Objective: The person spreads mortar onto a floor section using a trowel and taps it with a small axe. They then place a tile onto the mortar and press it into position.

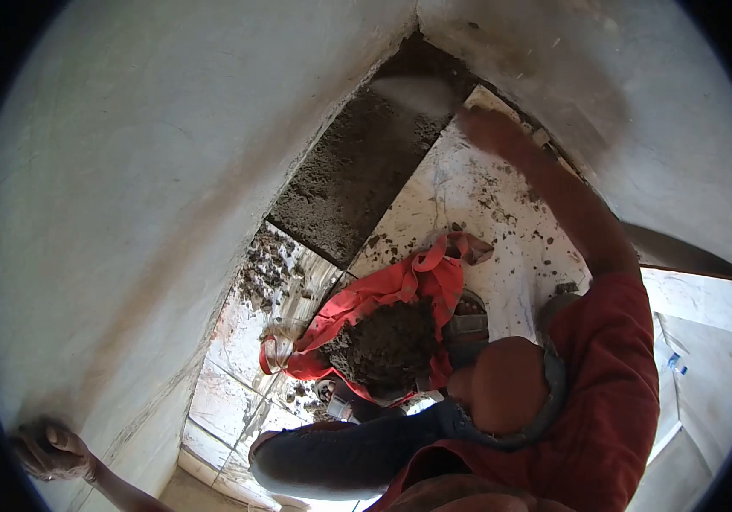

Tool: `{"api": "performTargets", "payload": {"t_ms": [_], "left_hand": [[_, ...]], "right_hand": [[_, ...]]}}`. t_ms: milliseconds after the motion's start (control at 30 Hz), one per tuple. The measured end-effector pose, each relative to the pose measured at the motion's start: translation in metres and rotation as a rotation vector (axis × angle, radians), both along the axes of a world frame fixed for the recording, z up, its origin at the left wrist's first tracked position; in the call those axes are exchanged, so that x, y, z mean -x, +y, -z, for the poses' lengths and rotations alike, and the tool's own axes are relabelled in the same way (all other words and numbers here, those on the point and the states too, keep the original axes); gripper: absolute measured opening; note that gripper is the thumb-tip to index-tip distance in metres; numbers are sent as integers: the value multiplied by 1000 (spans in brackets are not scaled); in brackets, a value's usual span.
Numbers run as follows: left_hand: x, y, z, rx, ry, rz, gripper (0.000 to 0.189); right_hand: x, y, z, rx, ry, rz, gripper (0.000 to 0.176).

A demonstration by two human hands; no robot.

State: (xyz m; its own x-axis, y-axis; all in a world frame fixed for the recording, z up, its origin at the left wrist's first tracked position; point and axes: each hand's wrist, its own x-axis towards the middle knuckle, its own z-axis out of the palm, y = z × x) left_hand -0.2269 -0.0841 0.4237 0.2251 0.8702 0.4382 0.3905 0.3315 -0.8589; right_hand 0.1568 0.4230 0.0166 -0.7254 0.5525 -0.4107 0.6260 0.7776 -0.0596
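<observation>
At the far end of a dark mortar bed (340, 162), my right hand (487, 130) is closed and smeared by motion. A blurred grey trowel (417, 92) extends left from it over the mortar. My left hand (52, 450) is at the lower left against the pale wall (127, 213), its fingers curled; whatever it may hold is hidden. A red cloth or sack (366, 299) lies open on the floor by my feet, with a heap of dark mortar (387, 346) on it.
White marbled tiles (434, 192), strewn with mortar crumbs, lie beside the bed. More mortar bits (268, 269) are by the left wall. Walls meet in a corner at the top. My bent knees and sandalled feet are around the sack. A bottle (676, 364) is at the right.
</observation>
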Motion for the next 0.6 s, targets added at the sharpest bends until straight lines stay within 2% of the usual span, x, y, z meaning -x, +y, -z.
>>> {"api": "performTargets", "payload": {"t_ms": [67,133,267,333,467,533,600], "left_hand": [[0,0,1,-5,-2,6,53],[-2,1,3,-11,-24,0,52],[5,-5,2,-31,19,12,52],[1,-1,2,-10,-5,15,52],[5,-9,-2,-12,70,-10,54],[0,-7,2,-18,-18,-93,55],[5,-5,2,-38,3,-46,57]], "right_hand": [[-4,32,4,47,-63,80,35],[-4,41,-6,-69,-12,78,34],[7,-32,-30,19,-25,-96,35],[4,-33,-13,-15,-21,-157,36],[7,24,-10,-30,-83,-8,34],[7,46,-9,-130,-34,15,31],[15,20,-24,-95,-55,-13,30]]}}
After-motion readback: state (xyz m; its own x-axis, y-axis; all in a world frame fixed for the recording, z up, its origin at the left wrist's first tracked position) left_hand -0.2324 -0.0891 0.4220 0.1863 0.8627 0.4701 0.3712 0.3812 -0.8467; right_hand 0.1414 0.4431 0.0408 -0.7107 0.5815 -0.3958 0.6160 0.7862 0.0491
